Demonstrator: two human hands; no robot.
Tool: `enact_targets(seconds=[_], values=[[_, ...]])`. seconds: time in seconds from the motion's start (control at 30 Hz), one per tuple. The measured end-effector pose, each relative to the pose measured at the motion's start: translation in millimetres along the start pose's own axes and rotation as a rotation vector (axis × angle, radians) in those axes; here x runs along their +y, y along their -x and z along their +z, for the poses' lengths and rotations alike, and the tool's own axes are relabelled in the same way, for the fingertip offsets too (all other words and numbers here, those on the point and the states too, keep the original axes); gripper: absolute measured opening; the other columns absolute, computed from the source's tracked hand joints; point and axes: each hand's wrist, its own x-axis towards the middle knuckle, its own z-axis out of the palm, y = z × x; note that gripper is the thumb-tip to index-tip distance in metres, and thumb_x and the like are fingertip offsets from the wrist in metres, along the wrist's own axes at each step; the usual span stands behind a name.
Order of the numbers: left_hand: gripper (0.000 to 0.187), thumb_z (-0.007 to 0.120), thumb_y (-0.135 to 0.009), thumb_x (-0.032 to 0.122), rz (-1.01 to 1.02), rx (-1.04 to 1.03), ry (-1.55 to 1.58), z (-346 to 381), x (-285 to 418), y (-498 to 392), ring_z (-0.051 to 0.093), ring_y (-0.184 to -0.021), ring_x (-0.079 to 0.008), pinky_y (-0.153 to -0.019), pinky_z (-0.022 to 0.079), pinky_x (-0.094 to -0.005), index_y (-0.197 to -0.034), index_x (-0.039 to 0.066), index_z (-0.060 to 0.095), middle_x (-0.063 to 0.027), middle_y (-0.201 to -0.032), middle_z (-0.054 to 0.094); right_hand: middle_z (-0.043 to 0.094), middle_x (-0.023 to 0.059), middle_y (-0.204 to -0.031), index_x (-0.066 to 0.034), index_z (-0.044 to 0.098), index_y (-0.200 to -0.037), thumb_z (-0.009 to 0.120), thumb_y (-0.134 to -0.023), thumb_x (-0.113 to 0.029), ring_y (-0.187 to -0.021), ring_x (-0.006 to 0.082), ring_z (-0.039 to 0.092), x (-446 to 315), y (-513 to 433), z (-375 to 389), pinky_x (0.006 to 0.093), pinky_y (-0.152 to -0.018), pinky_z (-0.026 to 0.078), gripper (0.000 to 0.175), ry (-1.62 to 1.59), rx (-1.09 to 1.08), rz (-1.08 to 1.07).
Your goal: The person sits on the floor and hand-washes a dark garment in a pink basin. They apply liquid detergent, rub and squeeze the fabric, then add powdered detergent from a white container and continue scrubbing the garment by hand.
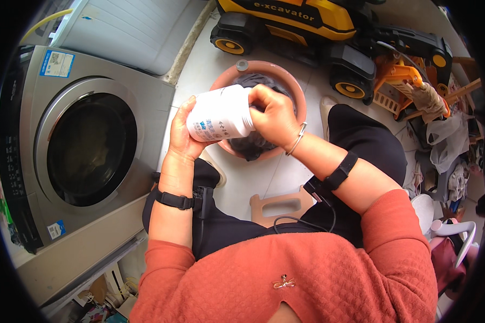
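My left hand grips a white plastic jar with printed writing, tilted on its side over the basin. Its threaded mouth faces right. At that mouth my right hand has its fingers curled, the tips hidden at the opening. Whether they pinch anything cannot be seen. Below both hands, a round terracotta-coloured basin stands on the floor, with dark wet cloth inside. A small round translucent piece rests on the basin's far rim.
A grey front-loading washing machine stands at left. Beyond the basin is a yellow and black toy excavator. Between my legs sits a low plastic stool. A plastic bag and household items crowd the right side.
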Motion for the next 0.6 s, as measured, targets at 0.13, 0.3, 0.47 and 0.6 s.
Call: enact_targets(seconds=[0.13, 0.3, 0.47, 0.6], values=[[0.056, 0.057, -0.093, 0.049, 0.046, 0.0, 0.0, -2.4, -3.9, -0.3, 0.066, -0.107, -0.0371, -0.086, 0.055, -0.0576, -0.129, 0.007, 0.058, -0.016, -0.119, 0.066, 0.068, 0.0155, -0.087, -0.0037, 0.07, -0.097, 0.067, -0.079, -0.006, -0.08, 0.0342, 0.067, 6.4, 4.6, 1.4, 0.0376, -0.076, 0.054, 0.018, 0.217, -0.125, -0.375], [0.045, 0.057, -0.096, 0.037, 0.077, -0.072, -0.023, -6.4, -4.4, 2.1, 0.068, -0.104, -0.0308, -0.089, 0.057, -0.047, -0.124, 0.002, 0.06, -0.0162, -0.115, 0.068, 0.068, 0.0169, -0.086, -0.0019, 0.071, -0.092, 0.063, -0.082, -0.01, -0.082, 0.0355, 0.065, 10.2, 6.7, -5.2, 0.042, -0.08, 0.053, 0.015, 0.145, -0.537, -0.482], [0.044, 0.06, -0.096, 0.033, 0.058, -0.083, -0.047, -7.2, -0.5, 3.0, 0.068, -0.106, -0.0295, -0.09, 0.056, -0.0451, -0.123, -0.001, 0.059, -0.0166, -0.115, 0.068, 0.067, 0.0222, -0.086, 0.0009, 0.069, -0.09, 0.057, -0.077, -0.009, -0.086, 0.0362, 0.065, 1.1, 18.4, -15.7, 0.0404, -0.079, 0.052, 0.02, 0.084, -0.798, -0.206], [0.046, 0.061, -0.095, 0.034, 0.024, -0.119, -0.043, -8.2, -1.7, 0.1, 0.068, -0.106, -0.0295, -0.091, 0.056, -0.0452, -0.124, -0.002, 0.059, -0.0172, -0.116, 0.068, 0.068, 0.0214, -0.093, -0.0009, 0.069, -0.103, 0.07, -0.076, -0.015, -0.092, 0.0396, 0.065, 0.7, 28.0, -12.4, 0.0439, -0.084, 0.053, 0.03, 0.434, -0.759, -0.49]])
